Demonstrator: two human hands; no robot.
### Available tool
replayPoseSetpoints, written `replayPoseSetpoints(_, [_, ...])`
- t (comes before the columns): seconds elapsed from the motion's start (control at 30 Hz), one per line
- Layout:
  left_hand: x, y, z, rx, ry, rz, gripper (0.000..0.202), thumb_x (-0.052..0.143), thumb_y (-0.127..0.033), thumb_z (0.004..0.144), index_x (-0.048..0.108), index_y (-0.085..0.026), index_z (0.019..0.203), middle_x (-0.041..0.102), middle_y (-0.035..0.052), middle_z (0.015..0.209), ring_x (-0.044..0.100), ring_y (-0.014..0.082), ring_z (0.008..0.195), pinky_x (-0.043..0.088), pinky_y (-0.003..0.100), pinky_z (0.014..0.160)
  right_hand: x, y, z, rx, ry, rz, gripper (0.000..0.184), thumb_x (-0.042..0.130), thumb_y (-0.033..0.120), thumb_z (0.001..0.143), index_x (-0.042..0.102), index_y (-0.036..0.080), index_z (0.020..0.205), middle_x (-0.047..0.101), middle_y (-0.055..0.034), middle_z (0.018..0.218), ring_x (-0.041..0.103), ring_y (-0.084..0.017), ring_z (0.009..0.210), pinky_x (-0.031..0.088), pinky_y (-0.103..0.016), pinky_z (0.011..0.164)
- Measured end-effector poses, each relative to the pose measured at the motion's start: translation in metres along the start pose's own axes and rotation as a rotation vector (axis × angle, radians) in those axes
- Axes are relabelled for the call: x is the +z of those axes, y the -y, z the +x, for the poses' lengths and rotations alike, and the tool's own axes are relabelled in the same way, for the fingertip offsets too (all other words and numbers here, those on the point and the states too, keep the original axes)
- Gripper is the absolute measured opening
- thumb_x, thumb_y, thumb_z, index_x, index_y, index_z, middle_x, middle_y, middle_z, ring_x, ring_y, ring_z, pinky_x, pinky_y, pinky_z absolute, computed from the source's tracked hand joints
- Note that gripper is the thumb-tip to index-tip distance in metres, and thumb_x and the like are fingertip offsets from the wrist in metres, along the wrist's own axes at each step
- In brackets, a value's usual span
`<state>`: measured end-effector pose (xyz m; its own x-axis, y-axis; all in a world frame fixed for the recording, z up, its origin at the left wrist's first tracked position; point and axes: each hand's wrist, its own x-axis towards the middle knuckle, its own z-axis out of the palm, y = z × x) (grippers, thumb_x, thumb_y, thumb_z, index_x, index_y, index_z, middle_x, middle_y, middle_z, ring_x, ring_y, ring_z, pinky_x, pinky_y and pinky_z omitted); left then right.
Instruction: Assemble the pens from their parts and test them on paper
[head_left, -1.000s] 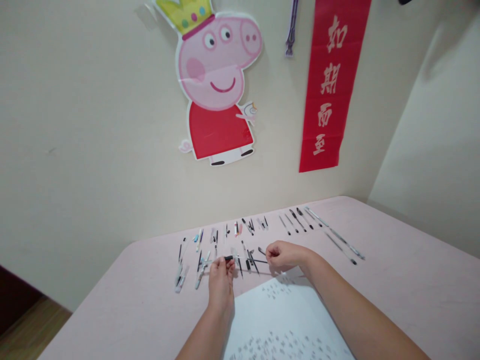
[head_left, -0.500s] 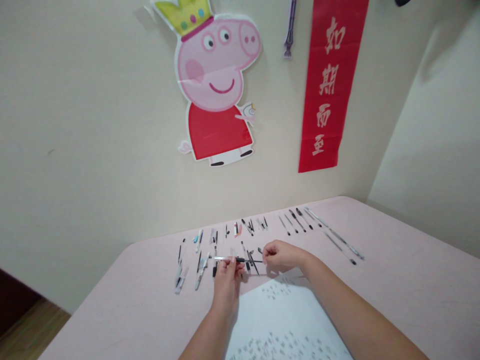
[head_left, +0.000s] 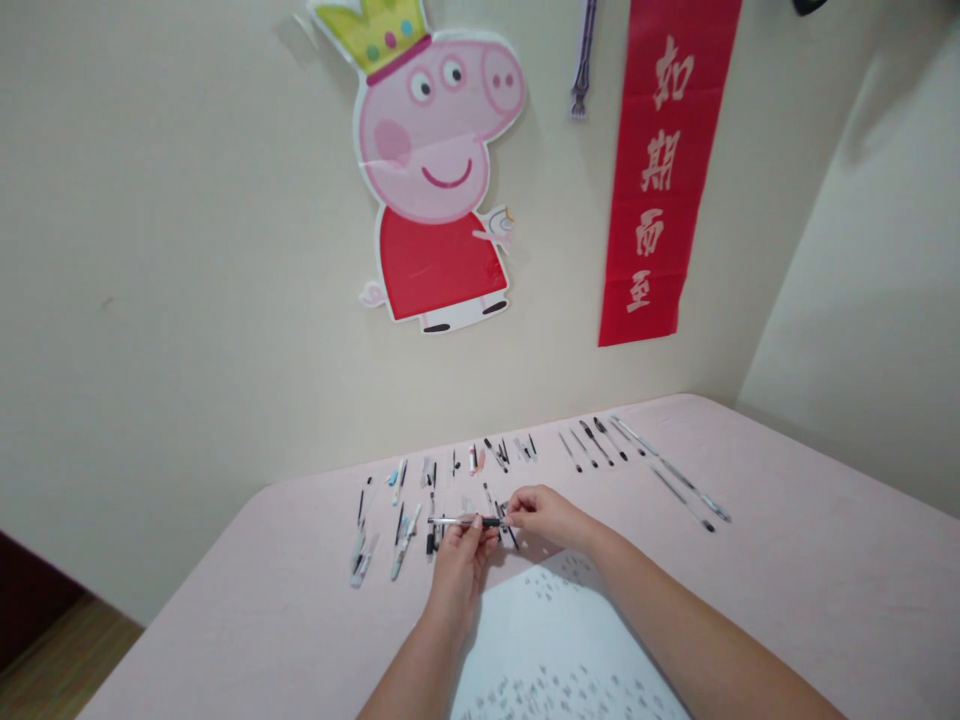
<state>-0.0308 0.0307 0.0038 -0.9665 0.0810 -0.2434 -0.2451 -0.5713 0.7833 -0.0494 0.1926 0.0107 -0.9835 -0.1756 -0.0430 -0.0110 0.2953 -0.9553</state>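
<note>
Entry, read outward from the white sheet (head_left: 555, 650) at the near edge of the pink table (head_left: 787, 560). Item one: left hand (head_left: 459, 562), just beyond the sheet's far left corner, fingertips pinched on the middle of a slim pen (head_left: 461, 521). Item two: right hand (head_left: 541, 514), past the sheet's far edge, fingers closed on the pen's right end. Change noted: a second ago the hands stood apart with a thin black rod bare between them; the right hand has since drawn in toward the left and the bare length is gone, so the rod appears pushed home and the two parts joined. Condition of pen: held level above the table, clear barrel to the left, dark section to the right, one piece by the look of it. Beyond the sheet: rows of small pen parts (head_left: 401, 540), then longer pens (head_left: 679, 480) toward the right. Farthest: pig cutout (head_left: 439, 170) and red banner (head_left: 660, 170) on the wall.
</note>
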Motion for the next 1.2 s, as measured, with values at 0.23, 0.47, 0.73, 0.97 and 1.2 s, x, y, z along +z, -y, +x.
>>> replayPoseSetpoints(0.23, [0.001,-0.001,-0.001,-0.014,-0.01,-0.023,0.01,0.058,-0.006,0.084,0.061,-0.011,0.075,0.069,0.0047,0.067,0.066,0.0085,0.058,0.055,0.016,0.059,-0.003,0.0,0.002,-0.136,-0.111,-0.092,0.017,0.059,0.026,0.08,0.056,0.016,0.066,0.049,0.0043,0.057,0.046,-0.009,0.054,0.034,-0.021,0.053])
replayPoseSetpoints(0.47, [-0.002,0.0,0.002,-0.001,-0.06,-0.066,0.014,0.053,-0.004,0.086,0.059,-0.012,0.075,0.068,0.0041,0.066,0.066,0.0091,0.059,0.056,0.017,0.058,-0.009,-0.012,0.0,-0.41,-0.32,-0.699,0.013,0.056,0.012,0.081,0.068,0.017,0.083,0.065,-0.0059,0.086,0.054,-0.019,0.087,0.041,-0.032,0.08])
replayPoseSetpoints(0.73, [-0.002,0.001,0.003,0.01,-0.051,-0.087,0.013,0.055,-0.006,0.086,0.059,-0.012,0.075,0.068,0.0035,0.066,0.066,0.009,0.058,0.055,0.016,0.057,0.011,-0.009,0.001,-0.512,-0.289,-0.887,0.018,0.056,0.009,0.082,0.069,0.017,0.092,0.063,-0.0085,0.099,0.05,-0.021,0.1,0.04,-0.034,0.089])
replayPoseSetpoints(0.97, [-0.001,0.001,0.002,0.012,-0.063,-0.081,0.012,0.059,-0.006,0.083,0.059,-0.013,0.074,0.067,0.0031,0.064,0.066,0.0092,0.058,0.055,0.016,0.057,0.014,-0.01,0.006,-0.451,-0.279,-0.932,0.015,0.058,0.012,0.082,0.071,0.017,0.08,0.064,-0.0077,0.088,0.051,-0.02,0.092,0.04,-0.032,0.082])
replayPoseSetpoints(1.2, [-0.001,0.001,0.002,0.014,-0.064,-0.085,0.012,0.056,-0.006,0.085,0.059,-0.012,0.075,0.068,0.0036,0.066,0.066,0.0088,0.059,0.055,0.016,0.058,0.012,-0.012,0.005,-0.437,-0.313,-0.916,0.012,0.058,0.012,0.082,0.068,0.016,0.076,0.064,-0.0073,0.086,0.052,-0.02,0.09,0.04,-0.031,0.082])
